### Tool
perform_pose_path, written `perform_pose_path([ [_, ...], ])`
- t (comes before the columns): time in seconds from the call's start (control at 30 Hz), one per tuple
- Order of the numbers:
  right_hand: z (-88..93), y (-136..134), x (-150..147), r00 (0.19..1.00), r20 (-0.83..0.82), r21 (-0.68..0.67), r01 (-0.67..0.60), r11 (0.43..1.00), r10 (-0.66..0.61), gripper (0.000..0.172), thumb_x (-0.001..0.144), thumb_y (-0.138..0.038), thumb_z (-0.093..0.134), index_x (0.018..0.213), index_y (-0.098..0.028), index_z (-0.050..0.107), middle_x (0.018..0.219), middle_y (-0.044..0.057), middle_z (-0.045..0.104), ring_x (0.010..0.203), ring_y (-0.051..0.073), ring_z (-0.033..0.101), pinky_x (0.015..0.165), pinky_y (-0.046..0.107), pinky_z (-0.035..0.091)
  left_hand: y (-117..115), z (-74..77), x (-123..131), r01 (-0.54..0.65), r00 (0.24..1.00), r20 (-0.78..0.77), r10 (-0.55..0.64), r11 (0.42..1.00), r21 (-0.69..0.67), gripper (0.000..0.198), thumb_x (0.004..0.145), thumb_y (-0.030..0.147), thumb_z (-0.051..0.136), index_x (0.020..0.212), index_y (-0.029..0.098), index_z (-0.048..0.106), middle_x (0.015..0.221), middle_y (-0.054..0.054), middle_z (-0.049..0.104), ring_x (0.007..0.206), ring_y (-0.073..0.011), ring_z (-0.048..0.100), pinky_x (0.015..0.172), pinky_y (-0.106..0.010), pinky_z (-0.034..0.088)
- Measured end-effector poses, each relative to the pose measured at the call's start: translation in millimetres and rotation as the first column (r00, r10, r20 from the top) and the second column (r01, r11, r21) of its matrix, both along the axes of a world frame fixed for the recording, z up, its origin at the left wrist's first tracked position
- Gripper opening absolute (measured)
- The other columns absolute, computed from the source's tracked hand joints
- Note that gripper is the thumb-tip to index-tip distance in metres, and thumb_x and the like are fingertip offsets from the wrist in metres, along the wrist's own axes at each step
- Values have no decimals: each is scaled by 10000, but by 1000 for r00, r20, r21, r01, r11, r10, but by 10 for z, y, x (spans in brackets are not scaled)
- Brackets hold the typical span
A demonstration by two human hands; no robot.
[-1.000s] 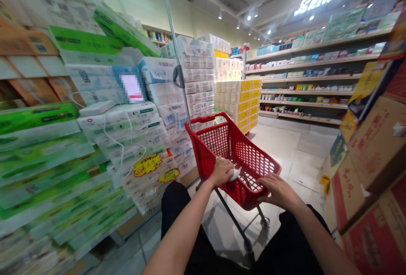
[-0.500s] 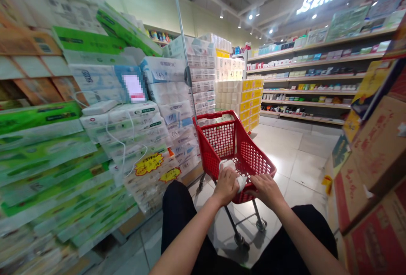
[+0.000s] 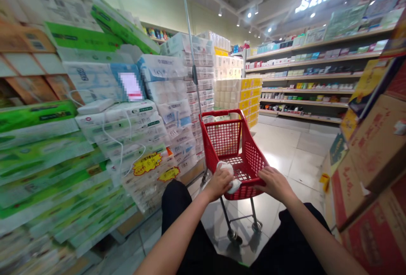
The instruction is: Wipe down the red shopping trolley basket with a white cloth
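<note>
Left hand [image 3: 220, 182]: grip clenched round one white cloth [image 3: 234, 186], wad pressed against the near rim of the red cart [image 3: 226, 139]; cloth bulges out on either side of the fingers, so it is likely pinned by the palm rather than pinched. Right hand [image 3: 275, 182]: just beside the left grip on the same rim, fingers curled over the edge, grasping the cart; probably bracing it, since it stands on wheels. Cart basket ahead of both grips, nothing visible inside apart from the cloth at the rim. Count: one cart, two wheels [image 3: 232, 236] in view below the grips, one thin pole [image 3: 192, 51] rising from the cart's far left corner. Left of the left grip, stacked tissue packs [image 3: 139, 118], too many to count, with two yellow price tags [image 3: 147, 164] and one white cable [image 3: 122, 148] draped over them. Right of the right grip, cardboard boxes [image 3: 371, 148]; beyond, four or more stocked shelves [image 3: 304, 78].
</note>
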State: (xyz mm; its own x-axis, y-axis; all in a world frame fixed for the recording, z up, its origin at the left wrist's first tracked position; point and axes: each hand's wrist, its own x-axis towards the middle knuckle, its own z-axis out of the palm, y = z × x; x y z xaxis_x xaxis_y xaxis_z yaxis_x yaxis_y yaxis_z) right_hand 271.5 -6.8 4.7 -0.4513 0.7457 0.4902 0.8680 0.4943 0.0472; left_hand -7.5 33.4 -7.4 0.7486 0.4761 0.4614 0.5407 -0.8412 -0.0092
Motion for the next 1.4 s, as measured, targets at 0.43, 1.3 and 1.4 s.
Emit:
perform_pose_path([
  [0.43,-179,-36,-304,992,10,115,121,986,-123,200,905,-402,529,842,-213,505,814,42,592,832,213,505,845,359,349,21,0,-20,-194,978,-43,203,967,164,120,845,249,547,944,184,566,956,-68,571,999,-240,518,1081,-473,318],
  [1.3,71,-228,-560,935,-345,-105,-128,986,84,468,812,-340,570,1252,-207,481,1195,101,584,1136,252,507,1022,444,356,-316,75,283,-49,936,327,128,969,-240,670,749,174,619,1322,218,275,1332,-122,426,1182,-264,473,1003,-444,416],
  [1.4,79,-166,-547,912,-407,-174,-126,977,45,509,821,-396,575,1294,-242,467,1232,87,580,1126,239,531,955,412,409,-325,173,162,103,922,387,9,958,-268,638,752,226,652,1289,225,307,1390,-128,361,1263,-255,422,1033,-411,406],
])
